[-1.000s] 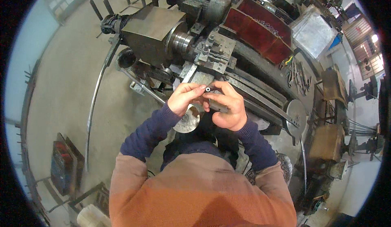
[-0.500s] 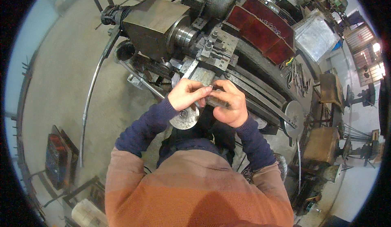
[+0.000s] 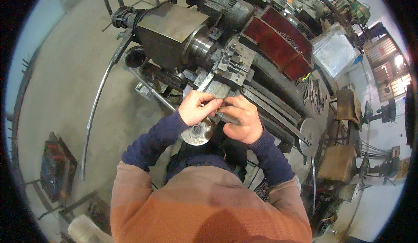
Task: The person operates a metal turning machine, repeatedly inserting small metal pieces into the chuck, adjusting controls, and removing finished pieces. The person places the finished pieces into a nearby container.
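Note:
I stand at a metal lathe with both hands together over its carriage. My left hand pinches a small dark metal part with fingertips. My right hand grips the same small part from the other side; most of it is hidden by my fingers. Just below my left hand is a round silver handwheel. The tool post with its bolts sits just beyond my hands, next to the chuck.
A second handwheel sits at the lathe's right end. Red trays lie behind the bed, with hand tools beside them. A long curved metal bar crosses the concrete floor on the left. Stools and machines crowd the right.
My hands stay together on the small part, with the fingers shifting slightly. The view has tilted a little, so the lathe sits lower in the picture.

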`<action>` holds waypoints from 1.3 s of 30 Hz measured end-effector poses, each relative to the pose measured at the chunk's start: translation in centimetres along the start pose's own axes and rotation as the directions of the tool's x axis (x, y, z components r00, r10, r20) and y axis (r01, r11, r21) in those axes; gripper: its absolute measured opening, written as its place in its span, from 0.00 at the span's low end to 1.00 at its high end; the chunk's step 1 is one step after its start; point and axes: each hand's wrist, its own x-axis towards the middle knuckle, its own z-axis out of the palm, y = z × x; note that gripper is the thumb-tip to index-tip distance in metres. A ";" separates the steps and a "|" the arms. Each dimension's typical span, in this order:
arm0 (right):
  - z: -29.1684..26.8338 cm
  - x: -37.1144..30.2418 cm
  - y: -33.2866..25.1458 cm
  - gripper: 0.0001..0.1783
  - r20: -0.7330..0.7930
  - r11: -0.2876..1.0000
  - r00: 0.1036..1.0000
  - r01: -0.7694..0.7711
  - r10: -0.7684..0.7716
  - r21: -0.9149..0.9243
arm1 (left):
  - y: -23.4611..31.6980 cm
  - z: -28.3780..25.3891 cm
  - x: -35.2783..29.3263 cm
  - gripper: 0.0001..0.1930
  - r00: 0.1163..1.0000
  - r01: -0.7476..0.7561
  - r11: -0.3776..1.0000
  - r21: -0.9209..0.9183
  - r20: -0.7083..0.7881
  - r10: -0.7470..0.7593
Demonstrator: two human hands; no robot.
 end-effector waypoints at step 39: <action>3.6 15.4 12.9 0.13 0.357 0.873 0.848 -0.221 0.392 -0.434 | -7.3 -24.9 -19.6 0.18 0.631 0.755 0.409 0.513 -0.739 -0.236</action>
